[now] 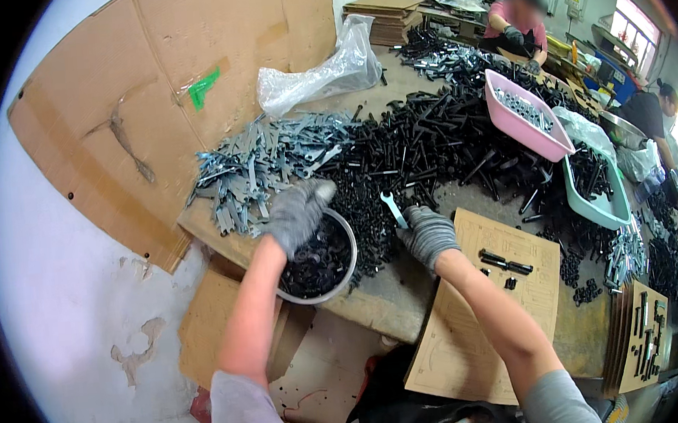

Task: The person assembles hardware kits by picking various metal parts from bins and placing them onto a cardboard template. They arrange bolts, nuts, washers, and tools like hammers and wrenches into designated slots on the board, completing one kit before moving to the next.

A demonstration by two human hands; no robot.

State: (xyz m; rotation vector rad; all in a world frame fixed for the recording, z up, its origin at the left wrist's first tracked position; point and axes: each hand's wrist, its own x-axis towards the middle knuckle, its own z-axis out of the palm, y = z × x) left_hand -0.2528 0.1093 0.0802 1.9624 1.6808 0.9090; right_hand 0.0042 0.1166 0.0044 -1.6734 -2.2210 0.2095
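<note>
My right hand [429, 235], in a grey knit glove, is closed on a small silver open-end wrench [393, 209], its jaw end pointing up and away. My left hand [300, 214], gloved likewise, is above the far left rim of a round metal bowl [353, 250]. Motion smears its fingers, so whether they hold anything is unclear. Black ring-shaped pieces [311, 264] fill much of the bowl. Behind the left hand spreads a heap of flat silver wrenches [265, 165]. Between the hands lies a heap of small black hardware [368, 237].
A brown cardboard sheet [474, 343] carries black bolt-like parts [506, 262]. Black bolts [436, 138] pile across the table. Pink [534, 135] and mint-green trays [602, 201] stand right. Cardboard [216, 31] walls the left. Co-workers [511, 30] sit beyond.
</note>
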